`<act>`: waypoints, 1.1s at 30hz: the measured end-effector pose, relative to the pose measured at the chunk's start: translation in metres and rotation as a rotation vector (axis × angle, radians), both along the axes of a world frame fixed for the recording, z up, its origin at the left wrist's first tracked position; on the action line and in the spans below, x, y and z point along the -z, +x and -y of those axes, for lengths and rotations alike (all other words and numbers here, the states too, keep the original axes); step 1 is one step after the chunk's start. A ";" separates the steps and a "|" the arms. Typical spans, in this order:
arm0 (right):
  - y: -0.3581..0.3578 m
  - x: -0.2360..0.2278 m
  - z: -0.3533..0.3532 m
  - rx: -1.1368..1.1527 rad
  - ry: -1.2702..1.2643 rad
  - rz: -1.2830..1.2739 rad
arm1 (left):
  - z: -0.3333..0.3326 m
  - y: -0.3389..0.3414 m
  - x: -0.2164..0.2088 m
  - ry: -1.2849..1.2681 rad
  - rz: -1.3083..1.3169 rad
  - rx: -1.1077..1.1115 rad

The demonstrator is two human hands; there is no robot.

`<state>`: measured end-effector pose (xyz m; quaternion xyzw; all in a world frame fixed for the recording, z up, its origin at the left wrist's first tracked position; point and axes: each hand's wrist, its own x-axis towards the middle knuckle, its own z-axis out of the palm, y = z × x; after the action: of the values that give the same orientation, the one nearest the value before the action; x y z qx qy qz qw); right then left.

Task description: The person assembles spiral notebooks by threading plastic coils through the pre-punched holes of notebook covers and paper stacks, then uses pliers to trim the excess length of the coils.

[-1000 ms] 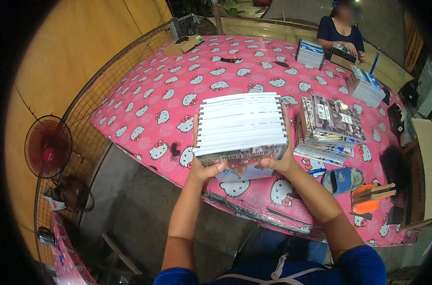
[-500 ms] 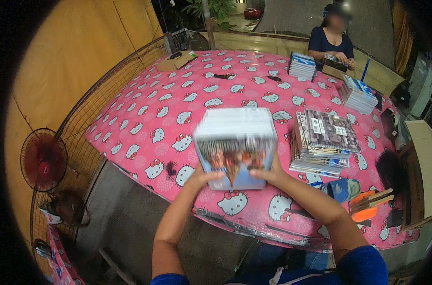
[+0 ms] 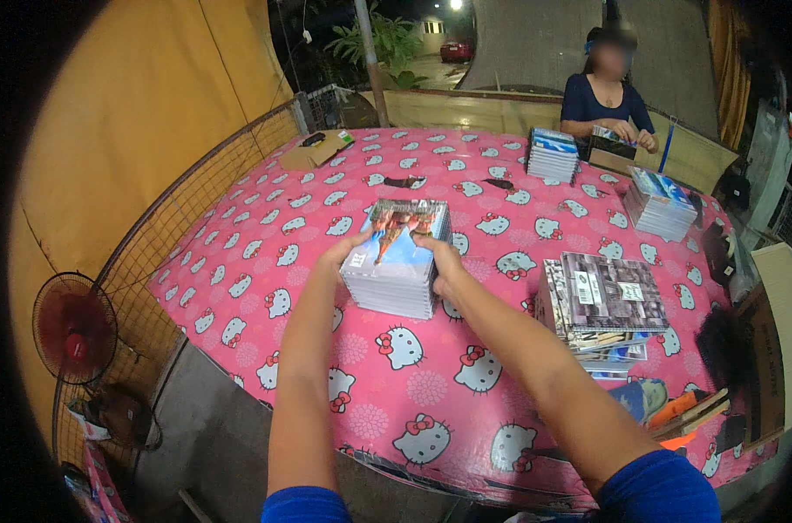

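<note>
A tall stack of spiral notebooks point(image 3: 389, 295) stands upright on the pink table, left of its middle. The top cover shows a reddish tower-like picture on pale blue. My left hand point(image 3: 343, 251) presses the stack's left side, with its thumb over the cover's edge. From the right side my right hand point(image 3: 441, 258) grips the same stack, thumb and fingers near the top. White page edges face me, and the wire binding runs down the right corner. The undersides of both hands are partly hidden by the stack.
A mixed notebook pile point(image 3: 609, 296) lies to the right, near a blue patterned pouch point(image 3: 638, 399) and an orange holder with wooden sticks point(image 3: 679, 414). Farther back are two stacks point(image 3: 553, 155), a person point(image 3: 607, 105) handling a dark item, and cardboard point(image 3: 313, 152). A fan point(image 3: 75, 327) stands left.
The notebook stack, tilted toward me and close before, now rests upright farther away and slightly left. My arms have stretched out with it, and the view has shifted.
</note>
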<state>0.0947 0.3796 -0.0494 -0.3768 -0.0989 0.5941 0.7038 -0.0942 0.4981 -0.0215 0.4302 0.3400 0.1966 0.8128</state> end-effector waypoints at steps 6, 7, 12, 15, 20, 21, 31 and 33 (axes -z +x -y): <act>0.003 -0.022 -0.019 0.274 -0.039 -0.001 | 0.038 0.005 0.011 0.070 0.022 -0.984; 0.001 -0.022 -0.028 0.275 -0.038 -0.007 | 0.054 0.009 0.023 0.154 -0.149 -1.069; 0.012 -0.013 -0.079 0.227 0.050 -0.016 | 0.092 0.049 0.060 0.585 -0.237 -1.285; -0.021 -0.025 -0.094 0.269 -0.110 0.050 | 0.089 0.034 0.081 0.774 -0.098 -1.265; 0.009 -0.019 -0.113 0.139 -0.055 0.031 | 0.083 0.046 0.085 0.794 -0.162 -1.088; -0.029 -0.036 -0.094 0.003 -0.123 0.033 | 0.081 0.017 0.098 0.778 -0.239 -1.144; 0.059 -0.192 0.101 -0.335 0.517 2.053 | 0.046 0.009 0.112 1.116 -0.315 -0.969; 0.063 -0.220 0.210 -0.515 0.440 2.255 | 0.060 0.012 0.117 1.078 -0.321 -0.994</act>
<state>0.1577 0.1700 0.1708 -0.5285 -0.8391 0.0197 0.1272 -0.0821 0.4384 -0.1386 0.5877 0.4652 0.6148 0.2454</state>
